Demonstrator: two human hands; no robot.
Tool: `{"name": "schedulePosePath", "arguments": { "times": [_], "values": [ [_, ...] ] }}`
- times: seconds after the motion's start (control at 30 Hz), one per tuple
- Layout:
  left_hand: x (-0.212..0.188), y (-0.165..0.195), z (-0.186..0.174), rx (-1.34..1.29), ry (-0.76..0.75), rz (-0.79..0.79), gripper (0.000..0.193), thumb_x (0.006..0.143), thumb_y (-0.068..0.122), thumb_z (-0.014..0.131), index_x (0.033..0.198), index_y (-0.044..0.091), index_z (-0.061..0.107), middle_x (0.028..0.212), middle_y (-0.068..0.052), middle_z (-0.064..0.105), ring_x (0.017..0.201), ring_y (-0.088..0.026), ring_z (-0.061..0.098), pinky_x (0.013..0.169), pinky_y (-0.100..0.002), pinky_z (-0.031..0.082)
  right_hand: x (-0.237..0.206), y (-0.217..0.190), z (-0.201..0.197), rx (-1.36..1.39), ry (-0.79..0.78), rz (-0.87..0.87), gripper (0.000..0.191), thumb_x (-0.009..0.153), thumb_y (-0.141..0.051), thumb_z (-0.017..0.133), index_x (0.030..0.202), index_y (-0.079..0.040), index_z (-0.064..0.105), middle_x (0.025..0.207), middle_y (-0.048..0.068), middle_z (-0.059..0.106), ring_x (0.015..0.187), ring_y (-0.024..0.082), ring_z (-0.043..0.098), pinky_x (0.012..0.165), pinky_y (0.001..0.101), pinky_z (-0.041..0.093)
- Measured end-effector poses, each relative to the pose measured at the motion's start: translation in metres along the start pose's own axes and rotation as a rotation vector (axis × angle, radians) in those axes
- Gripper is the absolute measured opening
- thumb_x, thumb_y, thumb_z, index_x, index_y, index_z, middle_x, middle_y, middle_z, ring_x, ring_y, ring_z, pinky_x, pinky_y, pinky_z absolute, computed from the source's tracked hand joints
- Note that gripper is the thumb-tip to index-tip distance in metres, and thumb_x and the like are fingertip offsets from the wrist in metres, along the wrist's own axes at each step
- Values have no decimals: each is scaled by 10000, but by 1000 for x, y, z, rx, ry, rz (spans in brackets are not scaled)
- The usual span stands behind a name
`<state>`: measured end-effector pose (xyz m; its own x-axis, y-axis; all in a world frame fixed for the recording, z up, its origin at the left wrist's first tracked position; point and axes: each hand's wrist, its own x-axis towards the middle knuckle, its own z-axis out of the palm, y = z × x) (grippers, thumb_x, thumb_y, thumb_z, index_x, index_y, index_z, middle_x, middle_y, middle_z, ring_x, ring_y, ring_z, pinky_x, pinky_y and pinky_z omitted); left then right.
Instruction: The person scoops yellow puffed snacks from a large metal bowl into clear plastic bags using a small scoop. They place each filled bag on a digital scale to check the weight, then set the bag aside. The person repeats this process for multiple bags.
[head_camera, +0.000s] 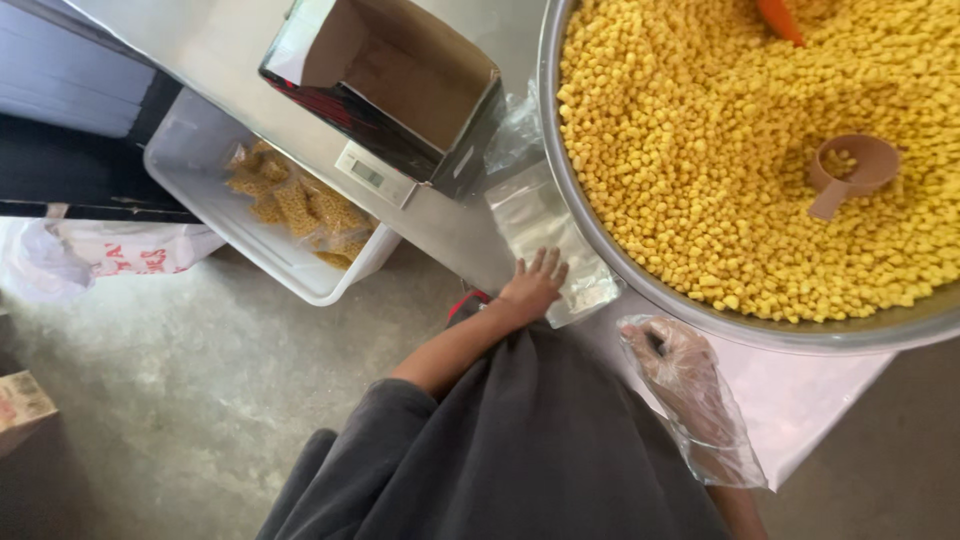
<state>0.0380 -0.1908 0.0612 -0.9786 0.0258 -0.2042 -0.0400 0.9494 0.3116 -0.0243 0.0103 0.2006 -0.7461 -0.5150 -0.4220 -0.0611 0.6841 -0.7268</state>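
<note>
Resting flat with fingers spread, the left hand (533, 285) lies on a stack of clear plastic bags (540, 232) at the centre of the frame, near the edge of the steel worktop (230, 60); nothing is gripped. The right hand (672, 352), lower right of centre, wears a loose clear plastic glove (700, 410) and hovers just below the rim of a large metal basin (640, 285); its fingers are loosely curled and hold nothing. The two hands are apart, the bags lying between the basin and a small scale.

The basin fills the upper right of the frame and is full of yellow puffed snack pieces (700, 150). A brown plastic scoop (850, 172) lies in the pieces at right, and an orange tool tip (779, 18) shows at the top edge.

Upper centre: an open cardboard box (390, 80) stands on the digital scale (372, 174). Left of it, below the worktop, a white tub (225, 205) holds filled snack packets (300, 205). The concrete floor (180, 380) occupies the lower left.
</note>
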Motion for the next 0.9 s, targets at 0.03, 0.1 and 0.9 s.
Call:
{"name": "schedulePosePath", "arguments": {
  "times": [0.03,0.1,0.9],
  "values": [
    [1,-6,4,-49,59,49,560,892,260,696,1369,14,539,1509,-287,415,1358,-483,418,977,-671,448,-1,0,-1,-6,2,-27,263,942,-250,685,966,5,744,818,118,721,733,204,665,710,367,520],
    [3,-13,7,-196,-104,-71,331,887,133,641,1195,14,664,1332,-221,622,1256,-404,595,1020,-531,528,-2,0,-2,-4,33,-3,267,940,-250,694,972,11,741,821,136,715,731,223,657,707,373,515],
    [-46,36,-22,-950,12,-89,402,860,207,814,724,-31,521,694,-183,590,622,-300,567,603,-427,487,35,57,55,621,-412,334,219,1001,-151,570,942,50,633,728,111,612,614,213,568,531,343,450]
  ]
}}
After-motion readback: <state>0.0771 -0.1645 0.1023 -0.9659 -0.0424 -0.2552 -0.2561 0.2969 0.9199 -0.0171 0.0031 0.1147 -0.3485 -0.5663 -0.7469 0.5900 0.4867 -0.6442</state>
